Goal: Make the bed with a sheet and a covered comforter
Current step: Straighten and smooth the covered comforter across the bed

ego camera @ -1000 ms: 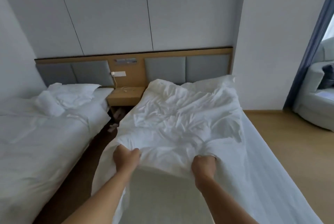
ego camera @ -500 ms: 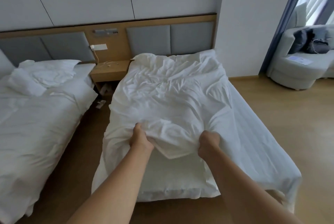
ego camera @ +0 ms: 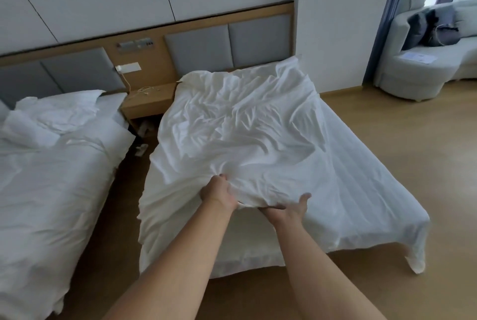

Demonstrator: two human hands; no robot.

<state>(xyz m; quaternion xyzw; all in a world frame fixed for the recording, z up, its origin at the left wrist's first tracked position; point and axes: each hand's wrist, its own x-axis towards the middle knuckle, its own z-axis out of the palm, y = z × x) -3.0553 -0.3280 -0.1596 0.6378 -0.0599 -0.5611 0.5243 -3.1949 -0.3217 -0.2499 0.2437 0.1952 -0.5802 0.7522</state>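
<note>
A crumpled white comforter lies over the upper part of the bed, on a white sheet that drapes over the bed's right side and foot. The bare mattress end shows under the comforter's lifted near edge. My left hand grips a bunch of that near edge. My right hand is under the edge, palm up with fingers spread, supporting the cloth.
A second bed with rumpled white bedding stands at the left across a narrow floor gap. A wooden nightstand sits between the headboards. A pale sofa with dark bags is at the right rear, beyond open wooden floor.
The view has pulled back and tilted down. My right hand has released its fist grip and opened under the comforter's edge. My left hand still holds the edge, which now lies lower.
</note>
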